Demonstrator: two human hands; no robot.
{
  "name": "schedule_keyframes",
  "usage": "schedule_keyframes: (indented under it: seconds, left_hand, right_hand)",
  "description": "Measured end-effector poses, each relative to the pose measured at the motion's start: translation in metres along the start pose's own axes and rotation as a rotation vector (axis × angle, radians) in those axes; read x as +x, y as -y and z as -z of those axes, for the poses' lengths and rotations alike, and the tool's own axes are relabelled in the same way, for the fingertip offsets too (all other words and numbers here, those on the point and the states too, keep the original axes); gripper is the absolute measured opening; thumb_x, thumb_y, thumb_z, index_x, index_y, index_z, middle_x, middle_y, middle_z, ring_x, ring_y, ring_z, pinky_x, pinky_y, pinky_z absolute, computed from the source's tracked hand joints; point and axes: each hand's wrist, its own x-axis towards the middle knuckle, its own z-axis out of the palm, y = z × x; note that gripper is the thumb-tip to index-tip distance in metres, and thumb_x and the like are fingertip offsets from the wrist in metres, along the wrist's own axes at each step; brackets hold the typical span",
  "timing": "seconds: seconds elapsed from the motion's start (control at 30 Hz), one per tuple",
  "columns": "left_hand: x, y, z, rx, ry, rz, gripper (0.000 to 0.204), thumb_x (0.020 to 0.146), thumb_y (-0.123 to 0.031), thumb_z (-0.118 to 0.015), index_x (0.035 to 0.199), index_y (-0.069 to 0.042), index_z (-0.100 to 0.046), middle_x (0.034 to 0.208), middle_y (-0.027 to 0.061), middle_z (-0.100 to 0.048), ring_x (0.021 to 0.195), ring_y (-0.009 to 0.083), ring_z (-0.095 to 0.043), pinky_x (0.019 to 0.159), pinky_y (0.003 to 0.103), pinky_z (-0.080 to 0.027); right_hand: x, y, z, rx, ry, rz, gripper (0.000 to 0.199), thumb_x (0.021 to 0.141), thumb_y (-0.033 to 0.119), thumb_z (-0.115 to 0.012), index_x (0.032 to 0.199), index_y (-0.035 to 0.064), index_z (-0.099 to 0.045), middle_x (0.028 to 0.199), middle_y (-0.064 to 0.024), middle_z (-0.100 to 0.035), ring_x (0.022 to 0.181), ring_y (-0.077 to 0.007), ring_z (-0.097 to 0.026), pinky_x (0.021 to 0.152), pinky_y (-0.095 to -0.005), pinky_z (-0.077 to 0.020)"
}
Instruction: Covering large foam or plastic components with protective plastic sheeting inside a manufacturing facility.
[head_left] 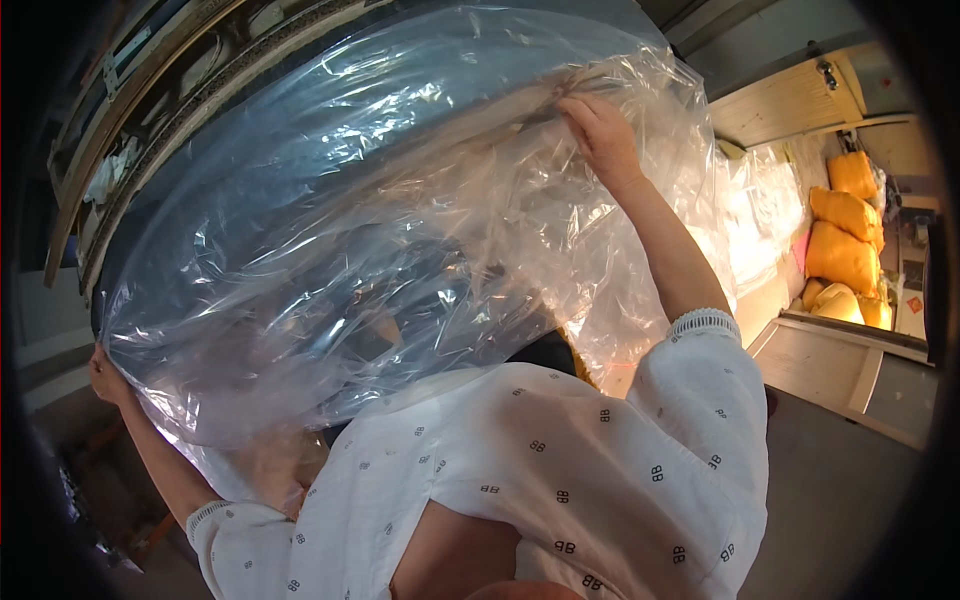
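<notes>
Clear plastic film (400, 250), glossy and crinkled, spreads in a broad sheet before the white patterned shirt (600, 450); the left hand (106, 376) pinches its left edge, the right hand (605, 140) grips gathered upper folds.

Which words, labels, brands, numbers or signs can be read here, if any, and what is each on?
White shirt: small dark letter-like marks repeat across it; not copied out.
Small red mark, far right: too small to read.
Clear plastic sheeting, gripped by the left hand and right hand: none visible.
Orange-yellow bundles: none legible.
</notes>
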Motion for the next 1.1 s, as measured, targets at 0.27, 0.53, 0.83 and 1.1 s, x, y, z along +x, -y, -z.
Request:
schedule_keyframes:
  seconds: [0.27, 0.53, 0.83, 1.1]
  left_hand:
    - [-0.004, -0.001, 0.014, -0.032, -0.005, -0.018, 0.050, 0.079, -0.053, -0.053, 0.094, -0.008, -0.068, 0.091, 0.0119, -0.066, 0.087, 0.0287, -0.061, 0.078, 0.036, -0.044]
    - [0.003, 0.002, 0.001, -0.007, 0.001, -0.016, 0.047, 0.079, -0.051, -0.055, 0.094, -0.009, -0.067, 0.090, 0.0121, -0.066, 0.085, 0.0290, -0.061, 0.076, 0.036, -0.044]
    - [0.008, 0.014, -0.015, 0.031, -0.026, -0.050, 0.047, 0.081, -0.050, -0.053, 0.098, -0.008, -0.066, 0.092, 0.0118, -0.065, 0.087, 0.0277, -0.061, 0.077, 0.035, -0.043]
    - [-0.004, 0.015, -0.006, -0.082, 0.030, -0.038, 0.044, 0.084, -0.047, -0.052, 0.099, -0.008, -0.065, 0.094, 0.0103, -0.065, 0.086, 0.0258, -0.060, 0.077, 0.033, -0.043]
  right_hand:
    - [-0.015, 0.037, 0.019, -0.051, -0.079, 0.039, 0.070, 0.063, 0.030, -0.077, 0.120, 0.0086, -0.044, 0.125, -0.0155, -0.043, 0.116, -0.0346, -0.040, 0.095, -0.0441, -0.0330]
    - [0.009, 0.052, -0.049, -0.249, -0.156, -0.293, 0.102, 0.057, 0.037, -0.078, 0.137, 0.0055, -0.023, 0.138, -0.0176, -0.024, 0.127, -0.0385, -0.023, 0.105, -0.0483, -0.0199]
    - [0.005, 0.017, 0.001, 0.016, -0.384, -0.253, 0.035, 0.077, 0.002, -0.050, 0.112, 0.0021, -0.053, 0.113, -0.0122, -0.055, 0.108, -0.0250, -0.051, 0.092, -0.0347, -0.0406]
    - [0.026, 0.012, 0.158, 1.473, -0.330, -0.349, 0.013, 0.085, 0.004, -0.046, 0.095, 0.0064, -0.055, 0.071, 0.0010, -0.052, 0.064, -0.0057, -0.049, 0.053, -0.0138, -0.0366]
